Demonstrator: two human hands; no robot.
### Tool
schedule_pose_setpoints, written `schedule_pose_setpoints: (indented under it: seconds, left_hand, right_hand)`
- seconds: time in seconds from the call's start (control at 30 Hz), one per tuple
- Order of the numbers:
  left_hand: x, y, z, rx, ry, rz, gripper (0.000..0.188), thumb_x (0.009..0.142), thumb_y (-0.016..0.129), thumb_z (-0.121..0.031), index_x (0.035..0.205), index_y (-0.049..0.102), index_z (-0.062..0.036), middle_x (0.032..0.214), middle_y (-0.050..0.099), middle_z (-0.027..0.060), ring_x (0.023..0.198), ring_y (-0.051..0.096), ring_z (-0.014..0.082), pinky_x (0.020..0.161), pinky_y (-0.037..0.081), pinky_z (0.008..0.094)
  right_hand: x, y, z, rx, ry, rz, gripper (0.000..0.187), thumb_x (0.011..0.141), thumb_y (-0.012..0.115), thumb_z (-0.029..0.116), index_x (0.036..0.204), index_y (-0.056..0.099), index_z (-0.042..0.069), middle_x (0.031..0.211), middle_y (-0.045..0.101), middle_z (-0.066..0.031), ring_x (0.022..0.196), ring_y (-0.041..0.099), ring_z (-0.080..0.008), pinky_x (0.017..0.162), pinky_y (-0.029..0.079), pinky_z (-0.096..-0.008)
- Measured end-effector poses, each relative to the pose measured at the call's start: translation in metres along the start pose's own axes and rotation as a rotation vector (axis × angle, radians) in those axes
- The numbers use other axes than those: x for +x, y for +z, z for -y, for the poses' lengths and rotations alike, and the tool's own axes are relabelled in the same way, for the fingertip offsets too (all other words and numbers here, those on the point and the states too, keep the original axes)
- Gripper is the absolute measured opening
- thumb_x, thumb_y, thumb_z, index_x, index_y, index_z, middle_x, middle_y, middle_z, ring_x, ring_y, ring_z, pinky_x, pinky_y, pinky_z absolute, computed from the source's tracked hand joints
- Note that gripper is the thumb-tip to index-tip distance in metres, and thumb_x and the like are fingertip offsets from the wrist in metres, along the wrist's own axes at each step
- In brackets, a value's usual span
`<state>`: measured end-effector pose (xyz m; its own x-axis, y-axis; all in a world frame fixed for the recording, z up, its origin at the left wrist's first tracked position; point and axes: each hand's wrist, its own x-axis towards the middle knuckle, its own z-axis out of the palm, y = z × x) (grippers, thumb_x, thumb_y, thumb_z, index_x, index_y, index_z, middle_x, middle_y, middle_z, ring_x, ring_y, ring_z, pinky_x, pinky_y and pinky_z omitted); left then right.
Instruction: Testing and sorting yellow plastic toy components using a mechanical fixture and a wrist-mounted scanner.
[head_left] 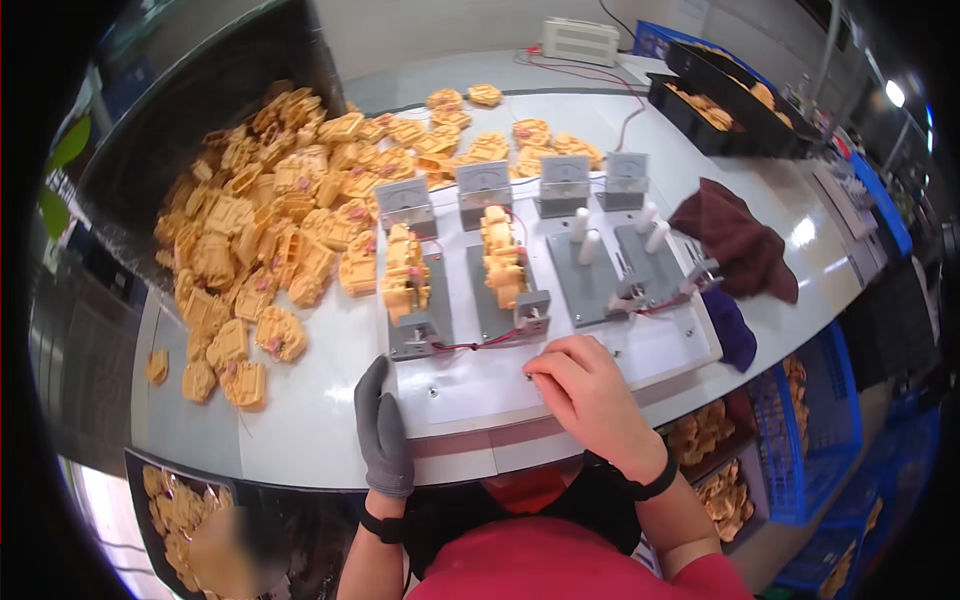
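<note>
Meter board [480,385] on pale table [305,430]

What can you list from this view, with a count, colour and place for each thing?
Table: one, pale, centre
Loose parts: too many to count, yellow-orange, heaped left
Mounted parts: two, yellow-orange, board's two left stations
Board: one, white, on table
Base plates: four, grey, on board
Meters: four, grey and white, board's far side
Pegs: four, white, two right stations
Brown cloth: one, right
Purple cloth: one, below it
Instrument box: one, whitish, far side
Blue crates: several, right
Wristbands: two, black, wrists
Left hand: one, grey-gloved, board's near-left corner
Right hand: one, bare, board's near side
</note>
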<state>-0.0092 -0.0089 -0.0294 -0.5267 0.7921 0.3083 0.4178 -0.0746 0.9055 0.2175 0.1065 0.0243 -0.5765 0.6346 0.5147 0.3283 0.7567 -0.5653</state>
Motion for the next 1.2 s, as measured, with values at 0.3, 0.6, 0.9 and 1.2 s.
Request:
schedule_pose_setpoints:
  seconds: [0.3,0.6,0.9,1.2]
  left_hand:
    - [-0.002,-0.003,-0.001,0.057,0.046,-0.023,0.042,0.097,0.041,-0.013,0.134,0.048,0.0064,0.135,0.051,0.0194,0.128,0.047,0.0302,0.11,0.033,0.0375]
    - [0.0,-0.004,-0.004,0.069,0.044,-0.004,0.043,0.095,0.041,-0.01,0.134,0.048,0.0063,0.136,0.05,0.0202,0.127,0.047,0.0311,0.11,0.034,0.0379]
    - [-0.003,-0.006,-0.006,-0.008,-0.074,0.012,0.044,0.097,0.04,-0.013,0.136,0.046,0.0056,0.138,0.049,0.0178,0.129,0.045,0.0286,0.111,0.032,0.0371]
    - [-0.003,-0.004,0.0,-0.019,0.013,0.007,0.043,0.097,0.04,-0.012,0.136,0.046,0.0062,0.138,0.049,0.0182,0.13,0.045,0.0289,0.111,0.032,0.037]
  right_hand:
    - [0.008,-0.005,0.006,0.082,0.083,0.079,0.009,0.086,0.068,0.007,0.093,0.064,0.004,0.094,0.058,-0.0098,0.091,0.057,-0.0291,0.08,0.047,-0.0374]
    - [0.01,-0.006,0.006,0.052,0.122,0.102,0.008,0.085,0.069,0.007,0.092,0.066,0.004,0.093,0.058,-0.0093,0.089,0.057,-0.0273,0.078,0.047,-0.0356]
    - [0.009,-0.001,0.002,0.044,0.078,0.065,0.009,0.086,0.068,0.008,0.094,0.066,0.004,0.094,0.058,-0.0085,0.089,0.057,-0.027,0.078,0.047,-0.0348]
    - [0.007,-0.005,0.003,0.058,0.1,0.082,0.009,0.085,0.069,0.009,0.093,0.066,0.006,0.095,0.058,-0.0085,0.09,0.058,-0.0276,0.079,0.047,-0.0362]
